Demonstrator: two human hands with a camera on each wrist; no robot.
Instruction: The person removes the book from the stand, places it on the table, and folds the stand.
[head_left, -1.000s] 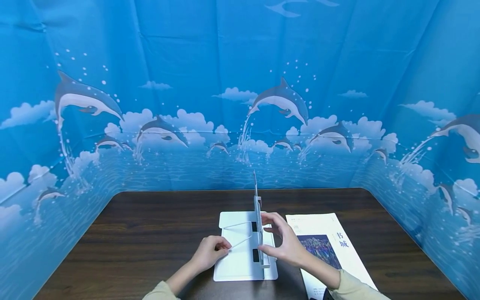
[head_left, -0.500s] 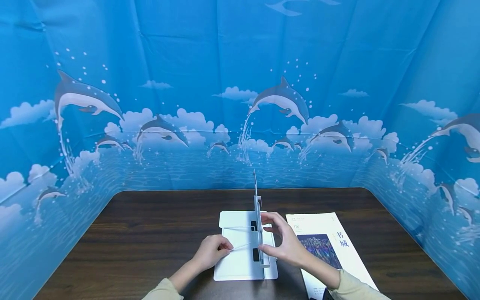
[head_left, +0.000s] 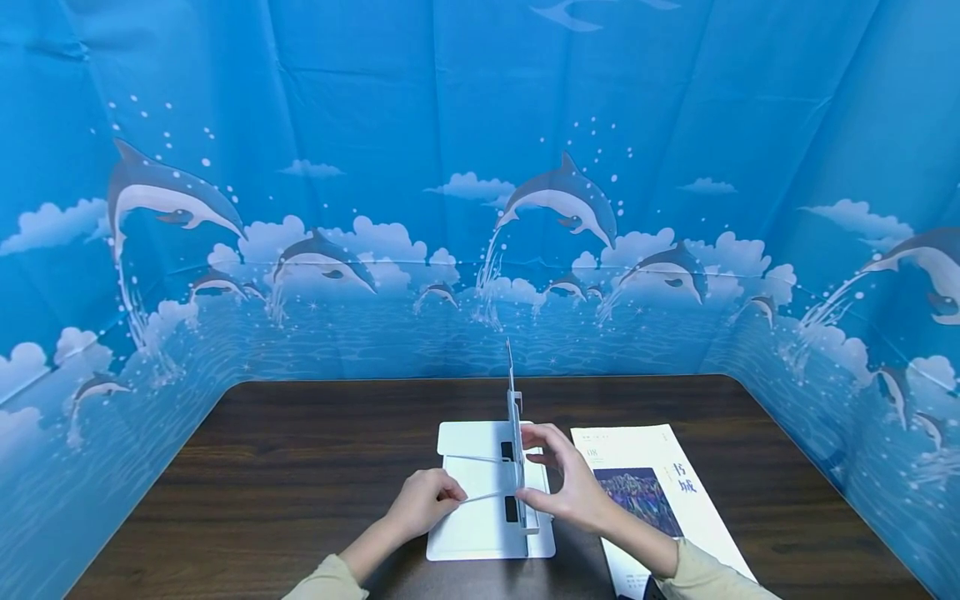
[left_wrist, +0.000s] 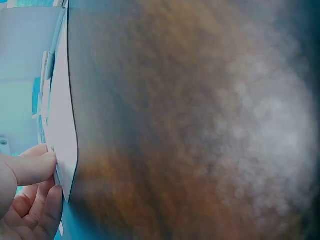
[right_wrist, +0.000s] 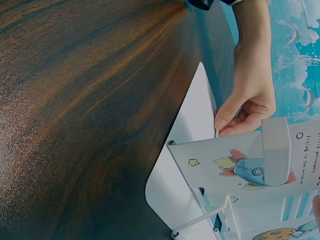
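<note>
A white book stand lies with its flat base (head_left: 472,537) on the table and its panel (head_left: 515,408) standing upright, nearly edge-on to me. Cartoon prints cover the panel's other face (right_wrist: 200,172) in the right wrist view. My left hand (head_left: 423,504) pinches the thin white wire support (head_left: 483,497) between thumb and fingers, low over the base. In the left wrist view that hand (left_wrist: 30,190) is beside the base's edge, the wire mostly hidden. My right hand (head_left: 566,483) holds the panel from the right, thumb and fingers curled and spread along it.
To the right of the stand lies a white-covered magazine (head_left: 637,450) with a dark painting on it, partly under my right forearm. The dark wood table (head_left: 315,450) ends at a blue dolphin-print curtain (head_left: 390,200) behind and at both sides.
The wire support has swung lower towards the base, its rods shifting slightly nearer to me. My left hand moved only a little with it. The right hand and panel stay put.
</note>
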